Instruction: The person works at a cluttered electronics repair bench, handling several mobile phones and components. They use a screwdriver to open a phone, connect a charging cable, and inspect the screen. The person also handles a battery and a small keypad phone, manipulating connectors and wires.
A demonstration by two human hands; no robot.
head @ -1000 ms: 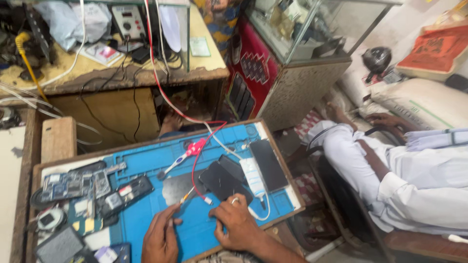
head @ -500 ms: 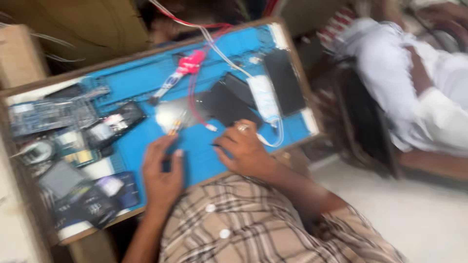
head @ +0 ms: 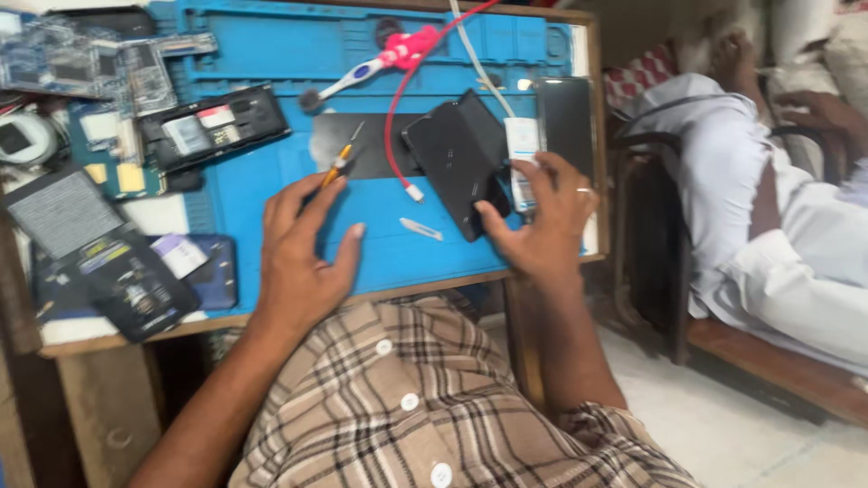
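Black phone [head: 457,158] on blue mat [head: 398,244], long axis diagonal, gripped at its near end by right hand [head: 542,221]; left hand [head: 298,248] flat, fingers loosely spread, screwdriver [head: 339,164] at fingertips.

The work mat [head: 398,244] is bright blue. At its middle lies a black phone [head: 457,163], with a red cable [head: 398,117] curving across the mat beside it and a white-tipped plug at the cable's end. Above the phone, a toothbrush [head: 380,65] shows pink and white. Below the mat, the shirt [head: 425,398] is a beige-and-brown plaid with white buttons.
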